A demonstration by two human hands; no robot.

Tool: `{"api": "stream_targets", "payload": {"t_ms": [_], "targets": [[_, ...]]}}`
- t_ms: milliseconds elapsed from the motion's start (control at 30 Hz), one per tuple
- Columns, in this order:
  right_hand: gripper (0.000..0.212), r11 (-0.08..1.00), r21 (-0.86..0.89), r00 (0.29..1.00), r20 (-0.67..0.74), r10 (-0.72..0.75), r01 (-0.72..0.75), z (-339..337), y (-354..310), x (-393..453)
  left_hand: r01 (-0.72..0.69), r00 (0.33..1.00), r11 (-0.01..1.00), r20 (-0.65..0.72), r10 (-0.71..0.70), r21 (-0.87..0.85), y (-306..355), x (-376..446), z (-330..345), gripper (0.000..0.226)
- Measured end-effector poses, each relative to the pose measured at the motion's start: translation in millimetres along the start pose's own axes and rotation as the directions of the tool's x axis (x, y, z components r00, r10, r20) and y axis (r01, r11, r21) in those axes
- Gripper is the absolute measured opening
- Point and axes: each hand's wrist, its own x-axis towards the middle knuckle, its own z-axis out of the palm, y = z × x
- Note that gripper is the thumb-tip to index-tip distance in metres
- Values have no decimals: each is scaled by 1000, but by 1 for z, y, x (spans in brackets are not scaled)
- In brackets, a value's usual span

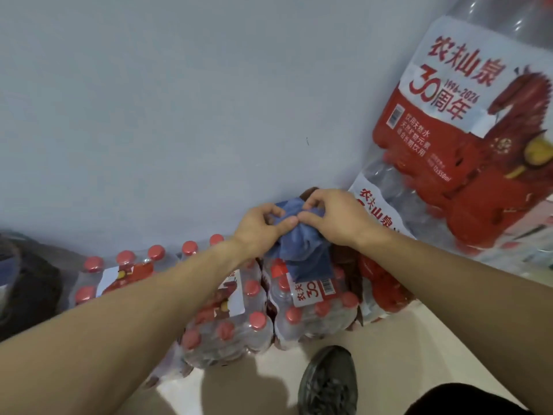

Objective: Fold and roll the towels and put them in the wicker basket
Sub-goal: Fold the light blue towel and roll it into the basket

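Pale wall fills the upper frame, shrink-wrapped water bottles stacked below. At centre, the left hand and right hand both pinch a crumpled blue towel aloft, likely hunting its edge. No basket shows.

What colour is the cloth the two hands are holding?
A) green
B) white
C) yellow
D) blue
D: the left hand and the right hand both pinch a crumpled blue towel above the packs of red-capped water bottles.
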Motion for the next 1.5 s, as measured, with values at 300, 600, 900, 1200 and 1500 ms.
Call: {"api": "stream_targets", "payload": {"t_ms": [300,600,900,1200,1500], "targets": [[35,917,362,985,-36,-168,170,-20,-89,-7,73,997,984,21,-78,163,67,-68,-152,9],[16,794,600,882,314,-351,102,4,-165,-32,104,994,784,-98,-56,612,40,-132,-241,21],[22,768,639,919,274,-282,45,35,-215,-34,-141,982,949,-83,171,282,23,-153,-202,30],[37,776,629,871,352,-344,52,18,-215,-29,-145,976,981,-147,163,128,29,-149,-204,12],[39,941,272,771,548,-325,204,17,-178,-19,16,995,1000,-100,-15,12,46,-155,-213,25]]}}
